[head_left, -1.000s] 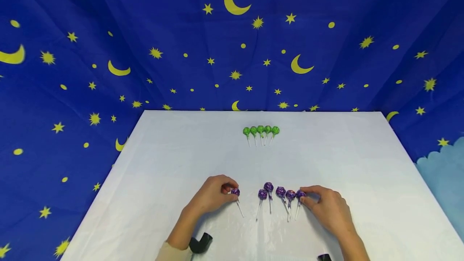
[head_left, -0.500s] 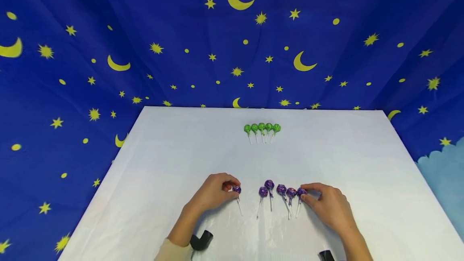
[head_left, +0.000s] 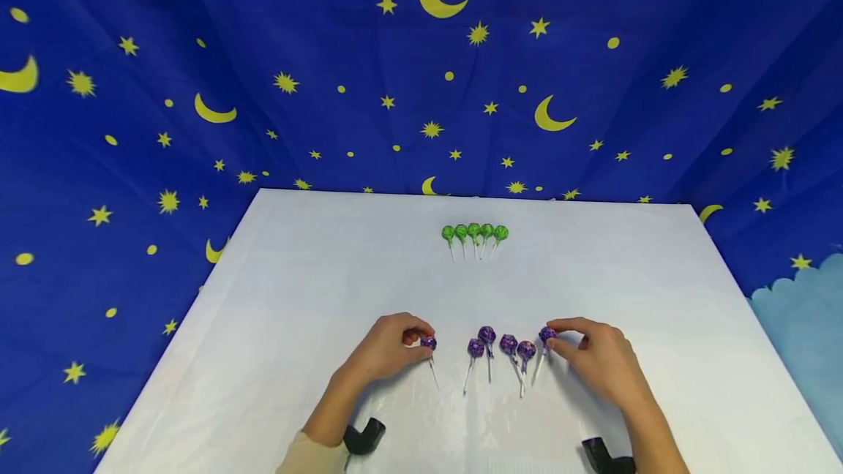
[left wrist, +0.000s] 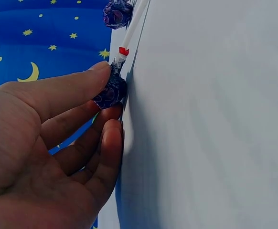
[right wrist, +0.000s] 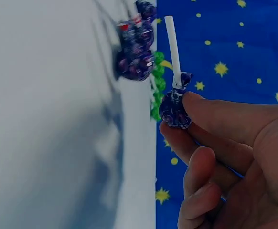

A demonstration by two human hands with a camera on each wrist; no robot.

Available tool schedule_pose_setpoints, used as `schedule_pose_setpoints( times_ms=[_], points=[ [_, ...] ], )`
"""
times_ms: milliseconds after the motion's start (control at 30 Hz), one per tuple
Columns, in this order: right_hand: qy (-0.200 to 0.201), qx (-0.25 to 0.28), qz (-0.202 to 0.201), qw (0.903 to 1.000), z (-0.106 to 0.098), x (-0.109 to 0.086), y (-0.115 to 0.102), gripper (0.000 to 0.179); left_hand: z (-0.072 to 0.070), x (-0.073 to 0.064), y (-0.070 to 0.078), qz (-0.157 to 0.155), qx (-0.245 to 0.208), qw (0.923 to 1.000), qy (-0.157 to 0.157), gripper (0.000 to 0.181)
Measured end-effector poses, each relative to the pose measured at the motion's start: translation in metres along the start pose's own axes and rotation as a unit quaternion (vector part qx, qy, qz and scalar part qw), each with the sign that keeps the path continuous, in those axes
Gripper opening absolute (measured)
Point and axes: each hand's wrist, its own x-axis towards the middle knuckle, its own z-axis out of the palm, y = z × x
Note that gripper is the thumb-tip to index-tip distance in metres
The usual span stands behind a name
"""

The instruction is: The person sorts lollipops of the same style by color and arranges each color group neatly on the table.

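My left hand (head_left: 395, 348) pinches the wrapped head of a purple lollipop (left wrist: 112, 90) between thumb and fingers, its white stick slanting toward the front of the table. On the right, my right hand (head_left: 599, 357) pinches another purple lollipop (right wrist: 175, 110) by its head, with the stick pointing away from the palm in the right wrist view. Between the two hands lie several more purple lollipops (head_left: 486, 334) in an uneven row on the white table (head_left: 329, 262), sticks toward me. Two of them, nearest my right hand, have sticks that cross at the ends.
A tight row of green lollipops (head_left: 474, 230) lies toward the back of the table. Black curved pieces (head_left: 365, 436) show by each wrist. A blue cloth (head_left: 329, 42) with yellow moons and stars hangs behind and beside the table.
My right hand has lifted its purple lollipop and moved it slightly back, away from the neighbouring lollipops. The left hand keeps its hold and has hardly moved.
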Motion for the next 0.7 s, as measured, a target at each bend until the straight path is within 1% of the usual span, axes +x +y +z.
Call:
schedule_pose_setpoints(
  times_ms=[167,367,533,700],
  points=[
    [0.006,0.008,-0.028,0.9995,-0.002,0.012,-0.009,0.024,0.001,0.001,-0.001,0.001,0.005,1.0,-0.001,0.021],
    [0.0,0.012,-0.047,0.9988,0.001,0.035,-0.018,0.024,0.001,0.002,-0.003,0.004,-0.003,1.0,0.004,0.021],
    [-0.002,0.025,-0.058,0.998,0.007,0.053,-0.023,0.024,0.002,0.003,-0.003,0.007,-0.006,1.0,0.001,0.022],
    [-0.016,0.047,-0.064,0.9967,0.017,0.071,-0.028,0.024,0.003,0.001,-0.004,0.002,-0.005,1.0,0.003,0.022]
  ],
)
